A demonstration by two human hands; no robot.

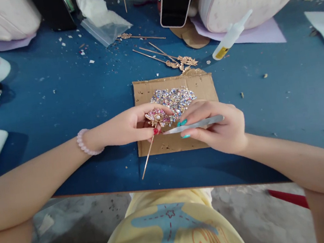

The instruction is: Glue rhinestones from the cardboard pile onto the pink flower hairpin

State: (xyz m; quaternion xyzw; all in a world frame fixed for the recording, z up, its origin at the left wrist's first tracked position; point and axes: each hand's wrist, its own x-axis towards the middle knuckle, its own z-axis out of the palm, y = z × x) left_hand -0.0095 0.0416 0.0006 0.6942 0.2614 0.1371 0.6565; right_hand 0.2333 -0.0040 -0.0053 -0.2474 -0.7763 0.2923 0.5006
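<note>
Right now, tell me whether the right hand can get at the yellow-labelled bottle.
Probably yes: nothing seems to block the right hand from the bottle across the blue table, though that hand holds tweezers.

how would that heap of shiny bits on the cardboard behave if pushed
The heap of shiny bits likely spreads rather than moving as one: its pieces look tiny and separate. Strays may slide onto the blue table, since the cardboard shows no raised front rim.
</note>
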